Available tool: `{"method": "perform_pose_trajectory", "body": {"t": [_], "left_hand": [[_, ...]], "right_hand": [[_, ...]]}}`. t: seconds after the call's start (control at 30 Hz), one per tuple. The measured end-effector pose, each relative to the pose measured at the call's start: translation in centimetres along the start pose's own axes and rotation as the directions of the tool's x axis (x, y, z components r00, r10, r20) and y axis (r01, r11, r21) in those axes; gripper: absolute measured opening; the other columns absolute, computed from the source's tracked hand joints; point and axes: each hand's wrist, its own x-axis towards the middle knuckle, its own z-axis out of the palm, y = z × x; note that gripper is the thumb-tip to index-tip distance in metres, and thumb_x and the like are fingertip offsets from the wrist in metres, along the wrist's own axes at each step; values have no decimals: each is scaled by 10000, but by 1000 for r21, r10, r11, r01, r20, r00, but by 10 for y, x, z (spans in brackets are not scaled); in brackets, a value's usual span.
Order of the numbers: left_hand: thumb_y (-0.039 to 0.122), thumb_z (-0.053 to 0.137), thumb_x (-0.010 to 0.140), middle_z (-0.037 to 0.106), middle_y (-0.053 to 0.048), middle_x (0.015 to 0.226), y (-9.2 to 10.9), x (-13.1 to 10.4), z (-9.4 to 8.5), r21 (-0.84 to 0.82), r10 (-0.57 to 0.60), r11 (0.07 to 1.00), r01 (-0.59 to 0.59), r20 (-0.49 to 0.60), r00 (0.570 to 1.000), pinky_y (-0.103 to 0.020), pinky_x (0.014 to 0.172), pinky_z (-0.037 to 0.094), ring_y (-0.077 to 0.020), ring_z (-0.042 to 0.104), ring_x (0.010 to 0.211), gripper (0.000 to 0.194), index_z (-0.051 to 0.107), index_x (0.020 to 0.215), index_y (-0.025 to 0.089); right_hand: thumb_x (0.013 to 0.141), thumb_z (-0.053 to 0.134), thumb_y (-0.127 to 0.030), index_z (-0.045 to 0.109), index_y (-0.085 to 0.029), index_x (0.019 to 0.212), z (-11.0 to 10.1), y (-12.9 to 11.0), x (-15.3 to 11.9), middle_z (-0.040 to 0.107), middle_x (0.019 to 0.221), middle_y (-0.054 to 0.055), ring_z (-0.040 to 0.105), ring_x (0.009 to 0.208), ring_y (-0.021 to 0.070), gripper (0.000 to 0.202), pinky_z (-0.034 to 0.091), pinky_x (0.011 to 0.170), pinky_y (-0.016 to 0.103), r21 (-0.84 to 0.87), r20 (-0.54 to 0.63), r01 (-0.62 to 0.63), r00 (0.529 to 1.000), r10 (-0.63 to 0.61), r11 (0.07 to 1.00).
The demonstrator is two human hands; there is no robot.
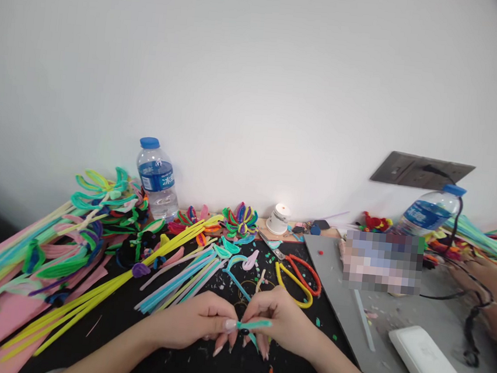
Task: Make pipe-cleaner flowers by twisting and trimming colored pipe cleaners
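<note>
Low over the black table mat (205,364), my left hand (203,318) and my right hand (281,324) meet fingertip to fingertip. Between them is a short turquoise pipe cleaner (257,324), pinched by the left thumb and fingers and by the right fingers. A small dark round piece (244,331) sits at its left end; I cannot tell what it is. Just beyond the hands lie a bundle of loose pastel pipe cleaners (177,285) and a blue pipe cleaner with a curled end (236,277). Scissors with red and yellow handles (296,282) rest beyond my right hand.
Pipe-cleaner flowers (240,221) and yellow pipe cleaners (130,275) spread to the left. A water bottle (156,180) and a white spool (279,219) stand by the wall. At right are another bottle (430,211), a white case (437,369), a cable (472,325) and another person's hand (472,278).
</note>
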Motion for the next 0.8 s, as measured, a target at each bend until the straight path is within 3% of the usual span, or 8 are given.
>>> {"method": "perform_pose_trajectory", "body": {"t": [0.23,0.53,0.8], "left_hand": [[397,448,897,509,23,533,2,0,2,35,30,999,-31,35,999,-202,507,274,-94,412,505,376,660,736,132],[407,450,895,532,21,548,-1,0,2,84,32,996,-36,52,998,-194,552,343,-99,454,512,373,663,735,146],[345,428,909,536,20,553,0,0,5,139,58,988,-64,46,997,-195,605,387,-110,505,546,353,645,716,144]], "right_hand": [[703,708,-369,577,-114,658,0,1,0,598,532,-7,531,342,65,291,406,326,130,-37,24,23,999,-23,999],[652,745,-392,565,-118,691,0,13,2,585,503,-16,573,386,105,330,458,362,173,43,118,-87,990,81,995],[732,664,-456,558,-126,681,0,6,1,541,467,-42,540,377,80,351,406,369,149,-165,98,18,995,-1,986]]}}
